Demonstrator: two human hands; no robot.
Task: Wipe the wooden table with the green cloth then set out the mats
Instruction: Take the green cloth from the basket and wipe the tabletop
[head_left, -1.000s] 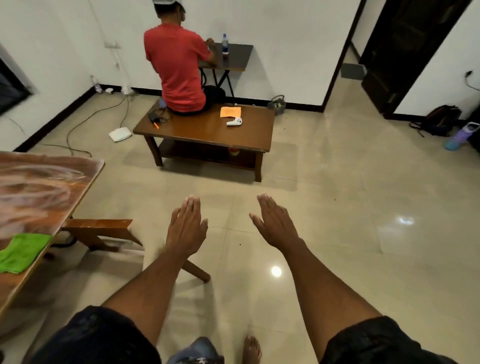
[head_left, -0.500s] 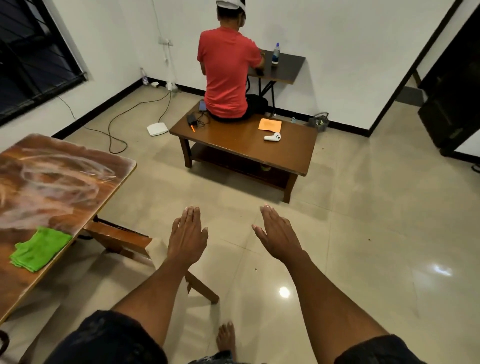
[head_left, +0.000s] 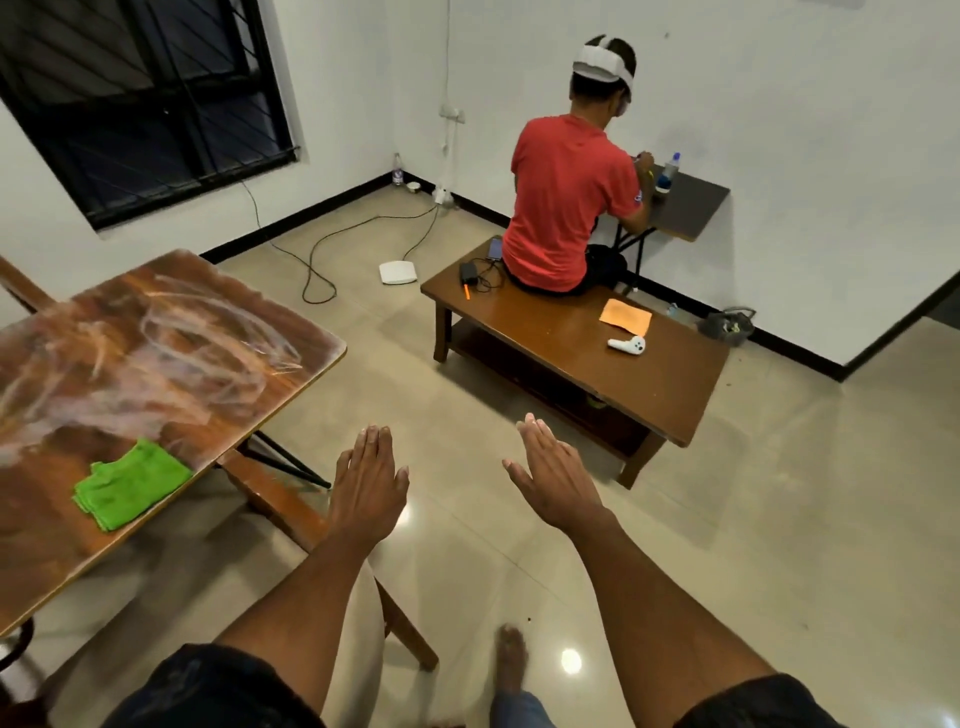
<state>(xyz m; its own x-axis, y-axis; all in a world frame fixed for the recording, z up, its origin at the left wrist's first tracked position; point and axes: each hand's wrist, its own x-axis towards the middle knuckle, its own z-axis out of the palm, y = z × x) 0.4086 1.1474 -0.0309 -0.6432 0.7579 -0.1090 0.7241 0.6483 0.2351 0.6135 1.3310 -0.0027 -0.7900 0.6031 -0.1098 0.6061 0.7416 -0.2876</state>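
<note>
On wooden table (head_left: 171, 332) – green cloth (head_left: 132, 484) – untouched

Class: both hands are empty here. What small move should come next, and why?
Probably reach the left hand over to grip the green cloth. It lies untouched near the wooden table edge, whose top shows white smears, so wiping has not begun.

Seated person (head_left: 569, 202) on low table (head_left: 670, 387); orange paper (head_left: 625, 316), white controller (head_left: 627, 345).

The cloth (head_left: 131, 484) is lying on the table (head_left: 156, 364) to my left; my hands (head_left: 370, 483) are hovering beside it, apart.
</note>
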